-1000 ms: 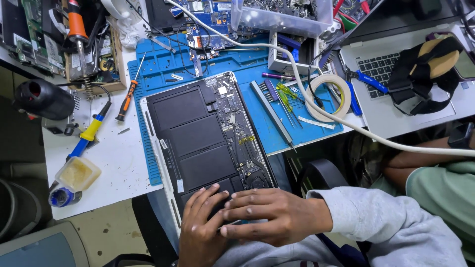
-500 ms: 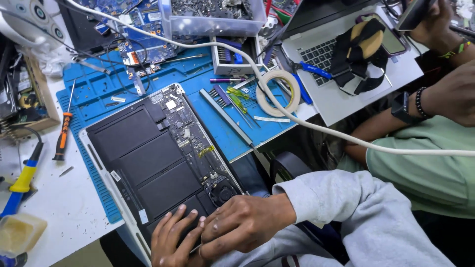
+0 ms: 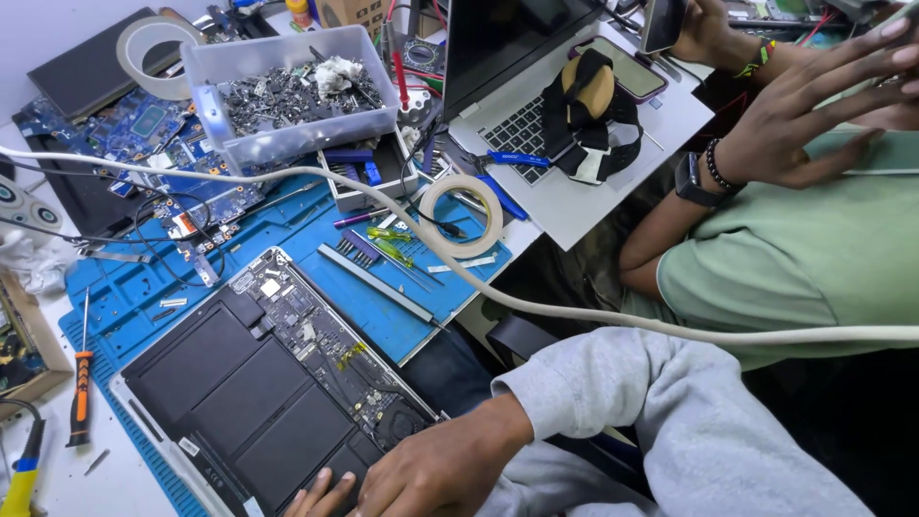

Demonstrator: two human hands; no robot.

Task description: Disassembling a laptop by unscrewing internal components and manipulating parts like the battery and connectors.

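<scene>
Resting on the near corner of an opened laptop (image 3: 268, 383), the right hand (image 3: 436, 469) lies flat, fingers loosely spread, gripping nothing; the left hand (image 3: 321, 493) peeks beneath it, grip unclear. Laptop sits on a blue mat (image 3: 383, 287) on the counter (image 3: 57, 479).

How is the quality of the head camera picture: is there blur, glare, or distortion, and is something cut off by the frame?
Head view: lighting is even and bright, with only soft shadows; the opened laptop is sharp; the co-worker's raised hand at the top right looks slightly motion-blurred; the white cable bows across the frame, perhaps partly from wide-angle distortion; the right hand and left hand are cropped by the bottom edge.
</scene>
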